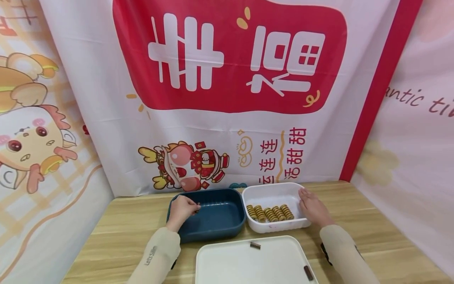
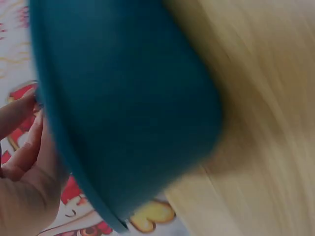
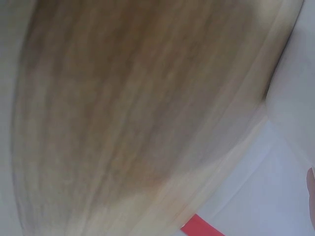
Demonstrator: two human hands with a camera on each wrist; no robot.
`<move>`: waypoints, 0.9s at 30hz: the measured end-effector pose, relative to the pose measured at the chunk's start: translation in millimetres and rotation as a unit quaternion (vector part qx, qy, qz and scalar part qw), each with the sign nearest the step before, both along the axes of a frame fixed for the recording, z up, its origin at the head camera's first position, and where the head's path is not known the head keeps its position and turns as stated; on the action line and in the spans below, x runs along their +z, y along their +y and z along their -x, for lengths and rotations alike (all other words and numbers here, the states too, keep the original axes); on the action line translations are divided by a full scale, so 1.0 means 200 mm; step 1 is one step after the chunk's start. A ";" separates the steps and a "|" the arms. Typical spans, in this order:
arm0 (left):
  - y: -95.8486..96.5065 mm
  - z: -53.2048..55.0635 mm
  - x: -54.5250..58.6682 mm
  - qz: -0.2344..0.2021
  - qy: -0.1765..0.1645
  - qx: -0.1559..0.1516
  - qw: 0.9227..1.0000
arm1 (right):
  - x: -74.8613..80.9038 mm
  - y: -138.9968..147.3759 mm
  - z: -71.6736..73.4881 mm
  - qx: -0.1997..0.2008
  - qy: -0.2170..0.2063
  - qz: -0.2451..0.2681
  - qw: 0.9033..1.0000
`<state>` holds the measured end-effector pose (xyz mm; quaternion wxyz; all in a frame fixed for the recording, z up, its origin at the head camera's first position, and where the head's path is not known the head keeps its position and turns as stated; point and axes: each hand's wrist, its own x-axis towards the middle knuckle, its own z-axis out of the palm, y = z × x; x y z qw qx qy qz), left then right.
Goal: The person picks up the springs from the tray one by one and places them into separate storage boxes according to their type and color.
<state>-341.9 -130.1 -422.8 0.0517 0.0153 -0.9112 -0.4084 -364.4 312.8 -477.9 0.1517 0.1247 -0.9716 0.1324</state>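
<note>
Over the left side of the dark blue bin (image 1: 213,232), my left hand (image 1: 181,211) pinches a small dark item (image 1: 197,208) between thumb and fingertips; its kind is too small to tell. In the left wrist view the fingers (image 2: 32,147) show beyond the bin's rim. My right hand (image 1: 313,207) rests at the right end of the white bin (image 1: 287,226), its fingers lying along the rim. Inside that bin stand several striped yellow-and-dark ribbed rolls (image 1: 271,215) in a row. Only a fingertip (image 3: 311,189) of the right hand enters the right wrist view.
In front of the bins lies a cream tray (image 1: 244,264). It carries a small dark coil-like piece (image 1: 255,245) near its far edge and a brown bar (image 1: 308,273) at its right. The two bins stand side by side on the wooden table (image 1: 117,232), before a printed cloth (image 1: 117,165).
</note>
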 end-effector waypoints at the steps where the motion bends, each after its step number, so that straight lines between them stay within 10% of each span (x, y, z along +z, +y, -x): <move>1: -0.01 0.00 -0.01 0.041 0.015 0.001 0.999 | 0.00 0.00 0.00 0.002 0.005 -0.001 1.000; 10: -0.04 0.04 -0.08 0.193 0.035 0.005 0.981 | 0.00 0.00 -0.01 0.000 0.014 -0.003 1.000; 27: -0.04 0.08 -0.20 0.238 -0.015 0.011 0.971 | 0.00 0.00 0.00 -0.004 0.005 0.001 1.000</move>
